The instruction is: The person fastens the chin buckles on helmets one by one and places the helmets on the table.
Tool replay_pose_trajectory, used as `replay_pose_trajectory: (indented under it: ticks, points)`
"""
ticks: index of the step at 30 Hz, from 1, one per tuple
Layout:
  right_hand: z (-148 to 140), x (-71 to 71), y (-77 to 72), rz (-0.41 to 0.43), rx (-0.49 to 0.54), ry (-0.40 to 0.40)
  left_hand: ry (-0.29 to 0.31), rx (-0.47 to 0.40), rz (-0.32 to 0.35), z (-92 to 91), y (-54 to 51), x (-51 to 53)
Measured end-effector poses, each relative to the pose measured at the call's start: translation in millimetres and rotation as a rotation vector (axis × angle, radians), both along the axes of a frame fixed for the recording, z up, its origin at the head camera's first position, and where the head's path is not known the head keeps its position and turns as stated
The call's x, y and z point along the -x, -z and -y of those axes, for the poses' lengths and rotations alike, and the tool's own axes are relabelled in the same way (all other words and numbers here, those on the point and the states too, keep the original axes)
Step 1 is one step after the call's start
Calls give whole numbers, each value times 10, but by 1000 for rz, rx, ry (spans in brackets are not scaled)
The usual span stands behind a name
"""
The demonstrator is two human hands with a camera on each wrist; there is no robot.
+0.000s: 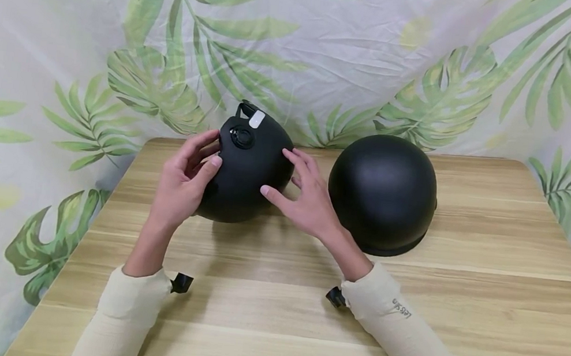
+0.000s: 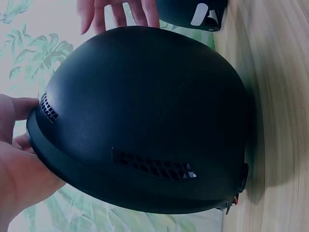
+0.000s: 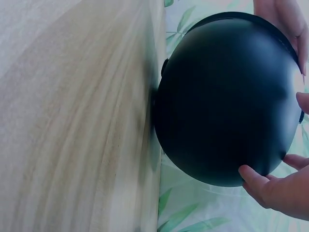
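A black helmet (image 1: pixel 252 166) is tipped on its side at the back left of the table, with a round dark fitting and a small white patch on its upper part. My left hand (image 1: pixel 183 176) grips its rim, thumb on the outside and fingers partly hidden behind the edge. From the right, my right hand (image 1: pixel 309 198) touches the rounded shell with spread fingertips and thumb. Two mesh-covered vents show on the shell (image 2: pixel 145 106) in the left wrist view. In the right wrist view, the smooth crown (image 3: pixel 222 106) stands between both hands.
A second black helmet (image 1: pixel 382 191) sits dome up just right of my right hand, its side partly visible at the top of the left wrist view. The wooden table (image 1: pixel 487 292) ends at the back against a leaf-patterned cloth (image 1: pixel 351 51).
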State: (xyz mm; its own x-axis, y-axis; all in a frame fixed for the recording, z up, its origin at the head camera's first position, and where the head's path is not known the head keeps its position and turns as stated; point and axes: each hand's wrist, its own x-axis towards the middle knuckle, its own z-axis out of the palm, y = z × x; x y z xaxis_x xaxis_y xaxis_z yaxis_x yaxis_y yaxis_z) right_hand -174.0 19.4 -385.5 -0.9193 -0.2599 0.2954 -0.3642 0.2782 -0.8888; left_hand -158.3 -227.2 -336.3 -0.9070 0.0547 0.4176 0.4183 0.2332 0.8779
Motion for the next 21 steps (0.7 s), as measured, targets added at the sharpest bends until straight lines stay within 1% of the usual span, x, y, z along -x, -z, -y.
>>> replay_pose_trajectory:
  ticks: [5, 13, 16, 19, 21]
  points:
    - [-2, -3, -4, -22, 0, 20, 59, -21, -16, -36, 5, -29]
    - [-20, -16, -38, -35, -48, 60, 132, -10, -36, -79, 12, -62]
    - [-30, -28, -58, -43, -62, 69, 144, 4, -32, -98, 19, -71]
    - [-44, -37, -75, -52, -69, 75, 152, 45, -27, -123, 29, -78]
    - [-52, -38, -85, -62, -68, 79, 169, 63, -25, -143, 33, -83]
